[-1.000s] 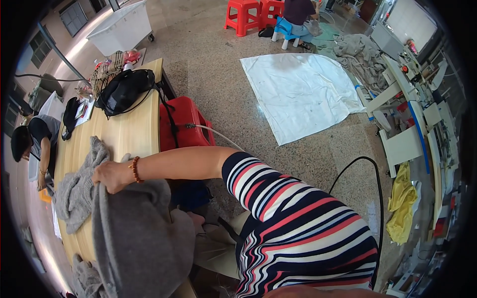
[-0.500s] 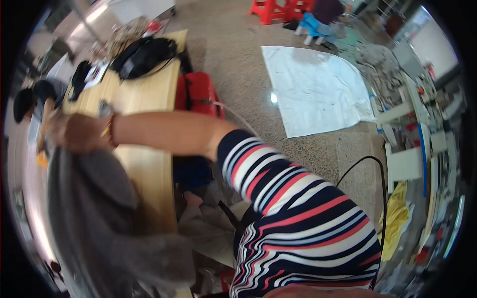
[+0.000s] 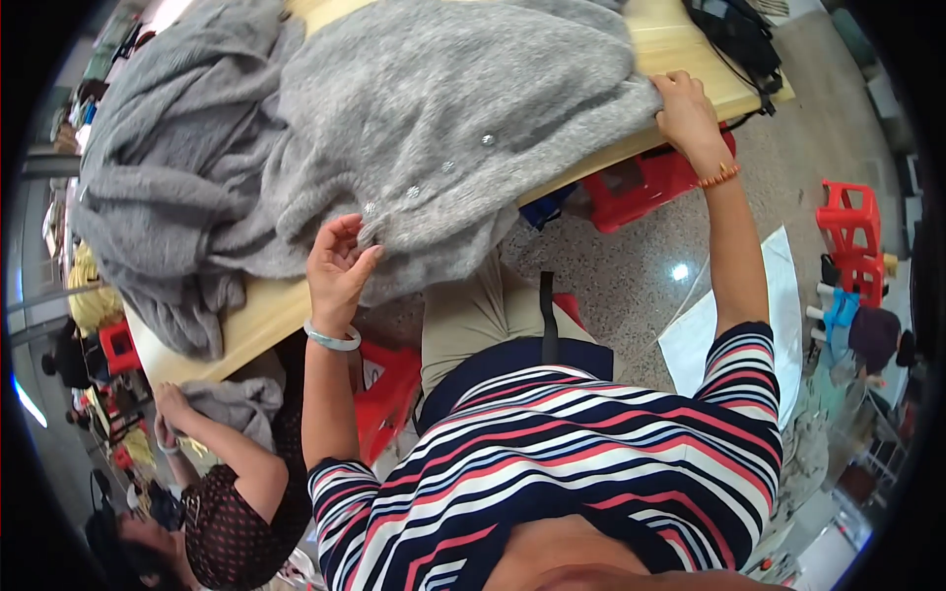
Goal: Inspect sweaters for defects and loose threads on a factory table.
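Left hand (image 3: 340,276) is pinching the near edge of the grey knit garment (image 3: 453,89) between thumb and fingers, beside a row of shiny buttons (image 3: 413,192). Meanwhile the right hand (image 3: 687,116) is gripping the garment's right end, fingers curling over it. Between and beyond both hands, the garment is lying across the wooden table (image 3: 675,54), its near edge overhanging toward the person's lap.

Striped top (image 3: 581,448), beaded bracelet (image 3: 719,176)
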A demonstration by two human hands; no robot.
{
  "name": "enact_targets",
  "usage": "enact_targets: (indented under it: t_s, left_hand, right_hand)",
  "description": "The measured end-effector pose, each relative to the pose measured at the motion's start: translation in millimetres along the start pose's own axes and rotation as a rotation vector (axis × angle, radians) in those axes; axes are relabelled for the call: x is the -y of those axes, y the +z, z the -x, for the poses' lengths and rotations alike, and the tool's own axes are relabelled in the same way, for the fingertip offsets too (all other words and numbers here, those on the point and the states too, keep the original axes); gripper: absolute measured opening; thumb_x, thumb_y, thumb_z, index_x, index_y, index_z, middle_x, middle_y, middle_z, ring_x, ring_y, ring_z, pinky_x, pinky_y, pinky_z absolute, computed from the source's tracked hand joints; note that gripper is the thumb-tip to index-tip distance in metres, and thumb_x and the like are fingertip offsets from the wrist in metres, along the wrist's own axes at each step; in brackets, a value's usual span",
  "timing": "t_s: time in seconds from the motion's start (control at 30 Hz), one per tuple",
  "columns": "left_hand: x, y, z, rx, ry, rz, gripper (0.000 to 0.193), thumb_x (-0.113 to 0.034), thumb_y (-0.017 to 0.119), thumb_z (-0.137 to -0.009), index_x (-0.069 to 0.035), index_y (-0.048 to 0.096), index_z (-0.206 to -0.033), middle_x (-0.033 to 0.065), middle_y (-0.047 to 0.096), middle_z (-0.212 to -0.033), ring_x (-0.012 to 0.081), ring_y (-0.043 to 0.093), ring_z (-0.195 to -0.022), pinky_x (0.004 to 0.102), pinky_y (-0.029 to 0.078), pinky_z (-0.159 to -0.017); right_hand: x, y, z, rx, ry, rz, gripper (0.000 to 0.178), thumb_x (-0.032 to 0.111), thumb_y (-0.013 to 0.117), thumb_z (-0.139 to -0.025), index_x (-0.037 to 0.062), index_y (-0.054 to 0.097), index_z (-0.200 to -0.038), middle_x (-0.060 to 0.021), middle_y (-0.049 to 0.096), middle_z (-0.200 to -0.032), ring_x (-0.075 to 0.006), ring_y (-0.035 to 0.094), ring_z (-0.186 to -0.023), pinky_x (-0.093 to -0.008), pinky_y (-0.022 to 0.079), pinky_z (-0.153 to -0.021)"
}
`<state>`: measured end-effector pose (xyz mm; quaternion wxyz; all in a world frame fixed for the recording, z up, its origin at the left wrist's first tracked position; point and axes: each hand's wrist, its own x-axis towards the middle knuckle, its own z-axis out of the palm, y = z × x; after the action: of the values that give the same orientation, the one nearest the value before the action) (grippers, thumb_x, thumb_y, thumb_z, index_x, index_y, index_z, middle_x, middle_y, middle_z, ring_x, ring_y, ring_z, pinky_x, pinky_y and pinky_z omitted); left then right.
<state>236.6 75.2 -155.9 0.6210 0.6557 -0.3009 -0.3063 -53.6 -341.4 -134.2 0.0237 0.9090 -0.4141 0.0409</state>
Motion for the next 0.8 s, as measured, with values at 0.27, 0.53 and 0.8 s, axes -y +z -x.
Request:
enact_targets:
  t_s: [0.27, 0.53, 0.8]
  left_hand:
    - [9.2, 1.6, 20.0, -0.026, -0.069, -0.009, 0.018, 0.0, 0.068, -0.088, 0.0, 0.064, -0.105, -0.0016, 0.065, -0.091, 0.004, 0.058, -0.079, 0.0185, 0.046, -0.072]
    - [-10.8, 14.0, 30.5, 0.059, -0.168, 0.132, 0.014, -0.008, 0.066, -0.092, 0.0, 0.064, -0.103, -0.0008, 0.064, -0.09, 0.0053, 0.057, -0.076, 0.0201, 0.047, -0.072]
    - [-0.8, 12.8, 29.6, 0.053, -0.263, 0.314, 0.013, -0.011, 0.065, -0.093, -0.001, 0.062, -0.102, 0.0, 0.062, -0.087, 0.0065, 0.056, -0.071, 0.0218, 0.048, -0.068]
  right_hand:
    - [174.2, -52.6, 64.8, 0.011, -0.655, -0.946, 0.029, 0.011, 0.065, -0.088, 0.0078, 0.064, -0.117, -0.0091, 0.063, -0.117, -0.0152, 0.06, -0.078, -0.0259, 0.05, -0.066]
    - [266.9, -9.9, 84.4, 0.63, -0.571, -1.281, 0.02, 0.013, 0.061, -0.092, 0.0, 0.064, -0.106, -0.0025, 0.063, -0.076, -0.0051, 0.054, -0.061, -0.0219, 0.045, -0.056]
    - [264.7, 1.7, 76.9, 1.045, -0.331, -1.541, 0.023, 0.022, 0.065, -0.092, -0.001, 0.067, -0.095, 0.0017, 0.062, -0.072, -0.0039, 0.056, -0.065, -0.0227, 0.045, -0.058]
